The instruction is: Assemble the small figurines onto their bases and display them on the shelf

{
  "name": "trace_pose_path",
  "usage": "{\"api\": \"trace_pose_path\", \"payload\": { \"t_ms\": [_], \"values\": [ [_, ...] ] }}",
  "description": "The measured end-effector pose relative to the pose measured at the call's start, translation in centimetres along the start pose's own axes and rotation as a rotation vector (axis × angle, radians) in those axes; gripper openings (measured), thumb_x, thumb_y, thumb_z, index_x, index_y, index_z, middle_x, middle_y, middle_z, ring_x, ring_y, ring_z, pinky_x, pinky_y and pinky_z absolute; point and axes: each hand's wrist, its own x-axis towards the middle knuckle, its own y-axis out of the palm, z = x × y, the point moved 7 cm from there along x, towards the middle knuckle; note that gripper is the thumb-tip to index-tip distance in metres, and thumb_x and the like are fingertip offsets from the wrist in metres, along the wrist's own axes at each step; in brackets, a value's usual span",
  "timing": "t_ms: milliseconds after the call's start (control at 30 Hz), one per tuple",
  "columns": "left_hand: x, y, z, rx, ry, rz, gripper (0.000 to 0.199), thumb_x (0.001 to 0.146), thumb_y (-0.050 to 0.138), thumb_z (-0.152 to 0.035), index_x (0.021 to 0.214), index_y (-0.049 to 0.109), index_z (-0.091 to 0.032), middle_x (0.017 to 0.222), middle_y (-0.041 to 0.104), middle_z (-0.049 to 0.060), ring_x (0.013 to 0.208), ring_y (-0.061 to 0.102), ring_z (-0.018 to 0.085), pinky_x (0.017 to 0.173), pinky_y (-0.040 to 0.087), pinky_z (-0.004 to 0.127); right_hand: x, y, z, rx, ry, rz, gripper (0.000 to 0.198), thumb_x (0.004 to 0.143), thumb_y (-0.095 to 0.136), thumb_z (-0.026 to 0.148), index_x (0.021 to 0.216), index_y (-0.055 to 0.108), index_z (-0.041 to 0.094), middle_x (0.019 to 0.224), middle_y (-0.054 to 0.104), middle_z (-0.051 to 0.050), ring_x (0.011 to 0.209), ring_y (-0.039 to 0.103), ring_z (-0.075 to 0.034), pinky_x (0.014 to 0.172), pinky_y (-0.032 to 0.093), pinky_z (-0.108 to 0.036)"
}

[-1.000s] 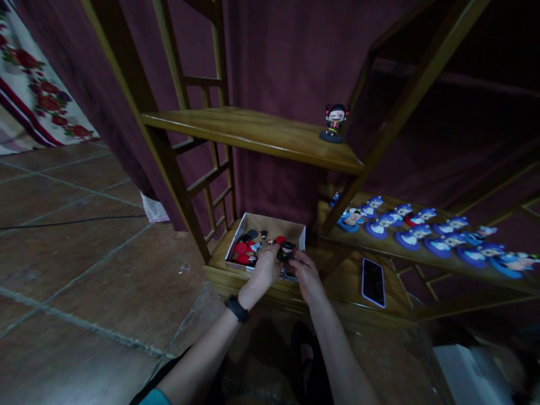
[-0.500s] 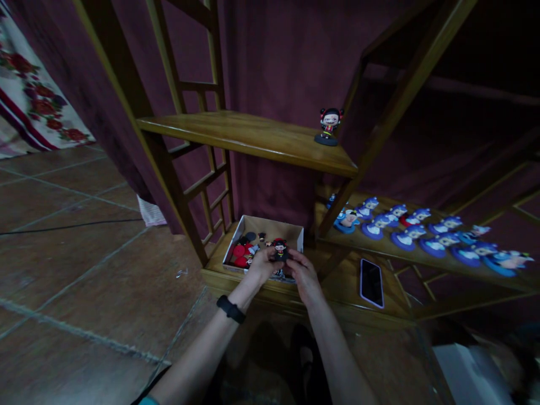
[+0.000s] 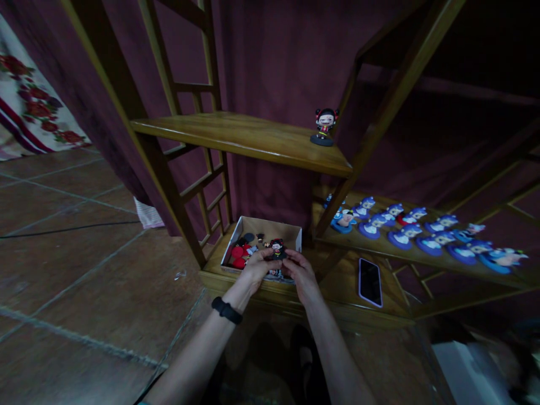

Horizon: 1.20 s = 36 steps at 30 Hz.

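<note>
Between my two hands, over the front of a cardboard box (image 3: pixel 274 226), is a small figurine (image 3: pixel 277 247) with black hair and red hair ties. My left hand (image 3: pixel 256 267) grips it from the left, fingers closed at its dark base. From the right, my right hand (image 3: pixel 300 271) pinches the same base with thumb and fingers. Inside the box lie red discs (image 3: pixel 238 252), a dark disc (image 3: pixel 248 237) and other small figurine parts. A similar finished-looking figurine (image 3: pixel 324 126) stands upright on a dark round base on the wooden shelf (image 3: pixel 236 132) above.
Several blue and white figurines (image 3: pixel 403 235) stand on the right-hand shelf. A phone (image 3: pixel 370 282) lies on the lower board right of my hands. Wooden posts (image 3: pixel 392 95) rise around the shelf. A purple curtain (image 3: pixel 278 62) hangs behind; a cable (image 3: pixel 71 228) crosses the floor.
My view has shifted slightly, so the scene sits a little further left. Both hands keep hold of the figurine, which appears slightly lower and more tilted.
</note>
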Motion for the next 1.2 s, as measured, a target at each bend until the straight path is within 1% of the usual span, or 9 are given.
{"api": "trace_pose_path", "payload": {
  "t_ms": [200, 367, 567, 833, 1033, 1200],
  "values": [
    [-0.53, -0.23, -0.26, -0.120, -0.050, -0.069, 0.041, 0.050, 0.075, -0.004, 0.089, 0.065, -0.011, 0.085, 0.068, 0.006, 0.073, 0.063, 0.015, 0.070, 0.047, 0.026, -0.09, 0.07, 0.27, 0.000, 0.002, -0.012, 0.034, 0.054, 0.073, 0.030, 0.086, 0.065, 0.022, 0.078, 0.063, 0.001, 0.069, 0.058, -0.014, 0.066, 0.048, -0.029],
    [-0.70, -0.06, -0.45, -0.152, -0.092, -0.044, 0.040, 0.052, 0.072, 0.000, 0.090, 0.064, -0.012, 0.090, 0.067, 0.007, 0.069, 0.064, 0.014, 0.066, 0.049, 0.025, -0.32, 0.25, 0.59, -0.006, 0.015, -0.030, 0.032, 0.054, 0.073, 0.031, 0.083, 0.064, 0.021, 0.072, 0.062, 0.002, 0.065, 0.057, -0.014, 0.064, 0.047, -0.029],
    [-0.50, 0.21, -0.32, -0.175, -0.106, 0.033, 0.031, 0.057, 0.071, 0.000, 0.084, 0.065, -0.012, 0.081, 0.068, 0.005, 0.070, 0.064, 0.012, 0.067, 0.050, 0.022, -0.43, 0.31, 0.76, -0.003, 0.010, -0.026, 0.030, 0.055, 0.073, 0.030, 0.082, 0.063, 0.021, 0.073, 0.061, 0.002, 0.066, 0.057, -0.013, 0.065, 0.047, -0.029],
    [-0.46, 0.05, -0.19, -0.200, -0.125, 0.001, 0.034, 0.058, 0.071, 0.001, 0.089, 0.065, -0.011, 0.081, 0.069, 0.007, 0.072, 0.065, 0.013, 0.070, 0.052, 0.022, -0.39, 0.43, 0.60, -0.005, 0.000, -0.006, 0.029, 0.056, 0.073, 0.031, 0.081, 0.063, 0.021, 0.071, 0.061, 0.003, 0.063, 0.057, -0.012, 0.065, 0.047, -0.029],
    [-0.54, -0.13, -0.25, -0.212, -0.150, -0.022, 0.030, 0.063, 0.065, 0.004, 0.088, 0.066, -0.011, 0.085, 0.068, 0.007, 0.071, 0.065, 0.012, 0.069, 0.053, 0.022, -0.40, 0.39, 0.46, -0.007, 0.016, -0.008, 0.035, 0.056, 0.073, 0.033, 0.089, 0.065, 0.021, 0.072, 0.062, 0.002, 0.064, 0.057, -0.013, 0.065, 0.047, -0.029],
    [-0.75, -0.04, -0.36, -0.247, -0.162, -0.031, 0.030, 0.065, 0.061, 0.007, 0.088, 0.066, -0.011, 0.087, 0.068, 0.006, 0.073, 0.066, 0.013, 0.072, 0.053, 0.024, -0.57, 0.56, 0.64, 0.002, 0.026, -0.009, 0.036, 0.055, 0.074, 0.033, 0.088, 0.066, 0.021, 0.073, 0.063, 0.001, 0.065, 0.057, -0.013, 0.064, 0.046, -0.028]
  ]
}}
